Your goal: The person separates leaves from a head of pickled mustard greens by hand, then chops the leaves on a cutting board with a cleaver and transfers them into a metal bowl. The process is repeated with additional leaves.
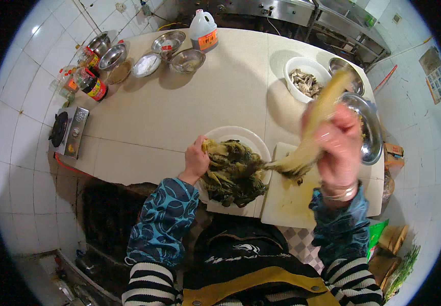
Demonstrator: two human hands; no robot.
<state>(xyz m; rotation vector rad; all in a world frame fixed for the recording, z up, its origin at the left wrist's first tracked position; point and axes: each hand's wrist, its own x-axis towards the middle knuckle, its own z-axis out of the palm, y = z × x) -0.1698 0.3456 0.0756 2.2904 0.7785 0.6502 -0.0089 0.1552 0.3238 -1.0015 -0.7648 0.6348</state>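
Note:
A heap of dark green pickled leafy greens point(235, 168) fills a white basin point(253, 134) in front of me. At the heap's upper left, my left hand point(197, 158) grips the yellowish stem end of the greens. My right hand point(339, 141), blurred, is raised over the right side with a long pale pickled stalk point(320, 114) in its grasp. The stalk's dark leafy end trails down to the left and meets the heap at the basin's right side. Beneath it lies a white cutting board point(289, 206) with dark scraps and yellowish wet patches.
At the right are a white bowl of torn mushrooms point(306, 82) and a steel bowl point(371, 141). Steel bowls point(188, 61), a plastic jug point(204, 32) and sauce bottles point(92, 86) stand towards the back left. A portable stove point(69, 130) sits at the left edge.

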